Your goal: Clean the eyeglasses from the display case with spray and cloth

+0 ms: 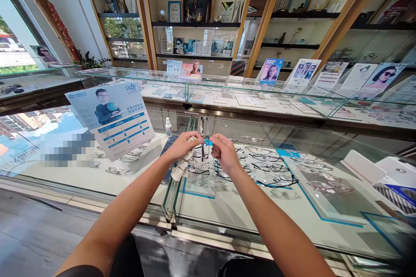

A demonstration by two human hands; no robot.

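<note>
A pair of eyeglasses (204, 129) is held up over the glass display counter, turned so that one lens sits above the other. My left hand (184, 145) is closed, its thumb and fingers pinching the frame from the left. A pale, crumpled cleaning cloth (182, 168) hangs down from that same hand. From the right, my right hand (225, 151) also pinches the glasses, its fingers curled in. The fingertips of both hands nearly meet at the frame, and the exact grip points are too small to make out.
Several eyeglasses (269, 166) lie inside the glass counter (195, 220) below my hands. A small white bottle (168, 127) stands behind my left hand. A leaflet (112, 117) stands to the left. At the right are a white open case (364, 166) and a checkered cloth (394, 197).
</note>
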